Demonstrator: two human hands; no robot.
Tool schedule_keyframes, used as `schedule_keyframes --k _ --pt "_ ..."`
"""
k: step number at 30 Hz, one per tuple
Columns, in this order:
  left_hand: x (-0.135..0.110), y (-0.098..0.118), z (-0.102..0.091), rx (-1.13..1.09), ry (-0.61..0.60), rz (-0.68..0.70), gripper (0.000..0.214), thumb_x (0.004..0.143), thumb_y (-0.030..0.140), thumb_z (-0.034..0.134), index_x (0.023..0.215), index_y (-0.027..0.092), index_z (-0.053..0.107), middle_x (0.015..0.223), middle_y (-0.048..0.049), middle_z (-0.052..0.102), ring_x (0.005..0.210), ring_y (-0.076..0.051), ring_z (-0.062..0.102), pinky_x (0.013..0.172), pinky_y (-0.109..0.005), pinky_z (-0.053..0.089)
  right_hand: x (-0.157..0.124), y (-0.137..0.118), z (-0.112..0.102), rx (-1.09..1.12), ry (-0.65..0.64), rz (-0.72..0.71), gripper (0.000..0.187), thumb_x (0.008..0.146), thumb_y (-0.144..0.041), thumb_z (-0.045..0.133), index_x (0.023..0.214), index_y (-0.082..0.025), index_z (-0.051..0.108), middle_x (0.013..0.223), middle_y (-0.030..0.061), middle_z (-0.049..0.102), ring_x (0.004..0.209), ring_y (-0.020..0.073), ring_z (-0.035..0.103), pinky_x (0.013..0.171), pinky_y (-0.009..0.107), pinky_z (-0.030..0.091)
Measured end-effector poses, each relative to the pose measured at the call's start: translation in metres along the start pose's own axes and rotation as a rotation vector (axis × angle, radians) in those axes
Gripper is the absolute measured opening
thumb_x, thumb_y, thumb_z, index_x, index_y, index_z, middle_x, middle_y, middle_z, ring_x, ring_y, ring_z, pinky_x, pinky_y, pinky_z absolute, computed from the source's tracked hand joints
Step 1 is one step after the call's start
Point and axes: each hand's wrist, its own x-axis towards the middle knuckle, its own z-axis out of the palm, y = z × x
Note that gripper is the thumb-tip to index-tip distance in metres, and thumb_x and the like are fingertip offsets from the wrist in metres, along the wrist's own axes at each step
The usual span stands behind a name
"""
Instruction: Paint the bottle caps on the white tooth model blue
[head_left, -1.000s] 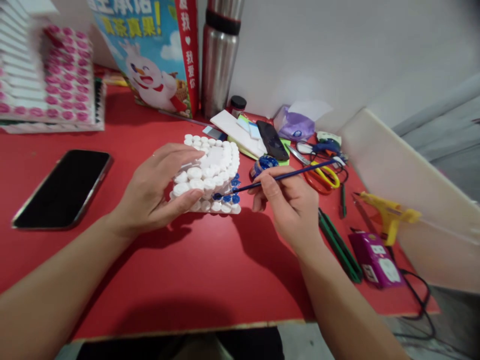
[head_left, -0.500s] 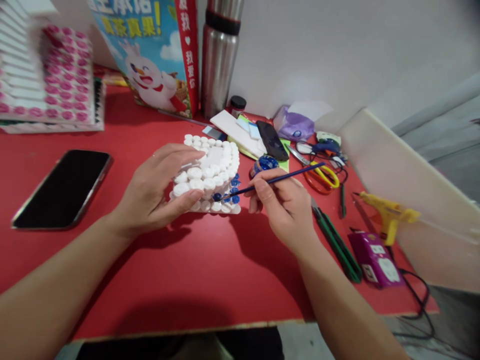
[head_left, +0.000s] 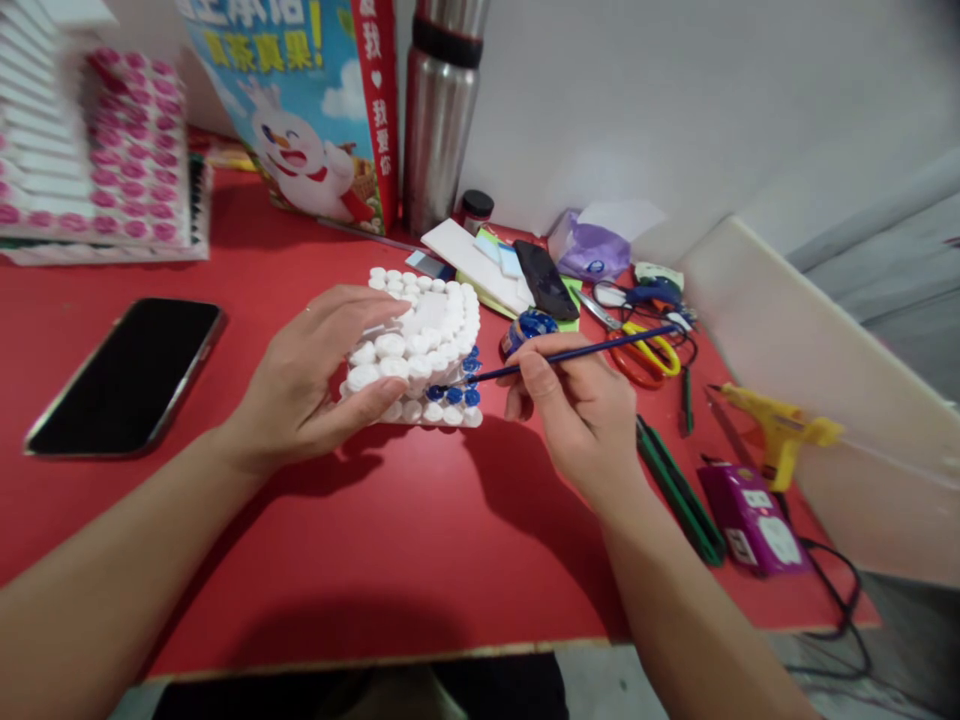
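My left hand [head_left: 311, 375] is wrapped round the left side of a white craft block [head_left: 420, 340] covered in small round white caps, which stands on the red table [head_left: 360, 530]. Several caps on its lower right side are painted blue. My right hand [head_left: 581, 405] pinches a thin blue paintbrush [head_left: 570, 355], whose tip touches the blue caps near the block's lower edge. A small open pot of blue paint [head_left: 529, 327] sits just behind my right hand.
A black phone [head_left: 127, 375] lies at the left. Behind stand a steel flask [head_left: 439, 110], a printed box [head_left: 300, 100] and stacked pink-capped trays [head_left: 97, 150]. Scissors [head_left: 637, 345], green tools [head_left: 679, 490], a yellow glue gun [head_left: 776, 430] and a purple box [head_left: 750, 515] crowd the right edge.
The brush tip has shifted a little along the blue caps; my right hand slid left, then back right. My left hand and the block have stayed still.
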Motion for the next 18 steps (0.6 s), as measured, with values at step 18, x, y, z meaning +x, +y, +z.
schedule_keyframes --k 18 --pt "-0.0010 -0.0027 0.0020 0.011 0.012 0.039 0.045 0.101 0.035 0.063 0.140 0.014 0.062 0.138 -0.0216 0.070 0.131 -0.035 0.066 0.113 -0.054 0.055 -0.0006 0.0005 0.0022 -0.091 -0.005 -0.078 0.018 0.111 -0.032 0.056 0.100 -0.022 0.066 0.079 -0.0002 0.072 0.067 0.0136 0.071 0.065 0.029 0.054"
